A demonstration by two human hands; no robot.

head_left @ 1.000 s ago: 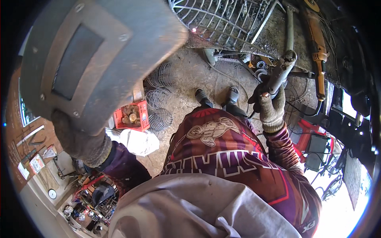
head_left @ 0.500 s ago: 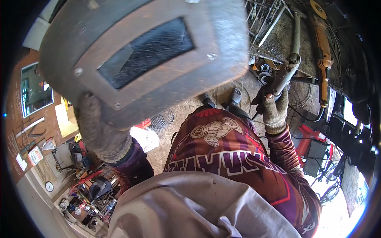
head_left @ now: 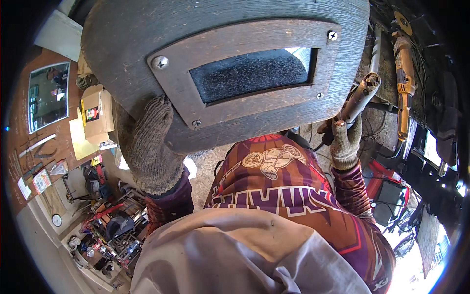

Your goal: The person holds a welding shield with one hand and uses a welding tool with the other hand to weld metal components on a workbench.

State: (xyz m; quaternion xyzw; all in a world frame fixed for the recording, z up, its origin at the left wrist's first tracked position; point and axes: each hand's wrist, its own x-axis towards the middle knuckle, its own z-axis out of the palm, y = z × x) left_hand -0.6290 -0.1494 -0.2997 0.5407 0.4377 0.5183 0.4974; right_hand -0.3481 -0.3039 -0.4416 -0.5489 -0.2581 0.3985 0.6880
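Note:
In my gloved left hand [head_left: 154,147] is a dark hand-held welding shield [head_left: 259,115], gripped at its lower left edge with the thumb on its face. The shield is raised across the upper middle of the view. Its framed, dark window [head_left: 249,73] is held by screws at the corners. My gloved right hand [head_left: 346,142] is closed around a grey tubular welding electrode holder [head_left: 360,103] with a rough, burnt end pointing up and away. The shield's lower right edge comes close in front of it. Some of my right fingers are hidden behind the holder.
An orange angle grinder [head_left: 404,73] lies on the dark bench at right. Cables and a red-and-black machine [head_left: 389,196] are below it. A wooden board [head_left: 49,98] with a mirror and a cardboard box [head_left: 96,112] stand at left. Cluttered tools [head_left: 117,225] fill the lower left.
The welding shield has swung right and turned more level, now covering my feet and much of the bench. My left hand moved right with it; my right hand has shifted slightly, still holding the electrode holder.

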